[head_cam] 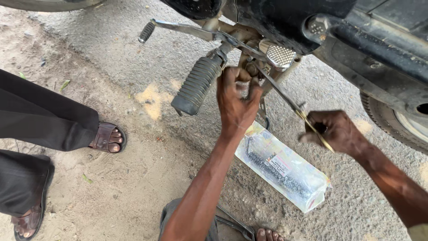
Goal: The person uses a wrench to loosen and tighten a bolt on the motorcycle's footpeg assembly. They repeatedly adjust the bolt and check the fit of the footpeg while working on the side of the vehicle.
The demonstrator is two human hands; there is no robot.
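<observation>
Black rubber, ribbed along its length, covered the footrest that jutted out just left of where the work was going on, under the frame of a dark motorcycle. Further left, a bystander's sandalled foot stood on the sandy ground, well clear.

The left hand reached up from below, forearm nearly vertical, wrist bent back, its grip closed on a small fitting beneath the studded metal pedal; what exactly the fingers pinched could not be told, since they hid it. To the right, the right hand was curled into a fist with knuckles up, its grip tight around the handle of a long, thin tool that ran up and left to that same fitting. On the ground between the two forearms lay a clear plastic packet holding a dark chain.

The likeliest trouble seemed to be a slip: the tool was slender and levered at a shallow angle, so a sudden give could have driven its tip into the left fingers, which sat right beside its working end. A loosened small part could also have dropped and been lost in the sand. The packet lay near the person's own foot and could have been trodden on.
</observation>
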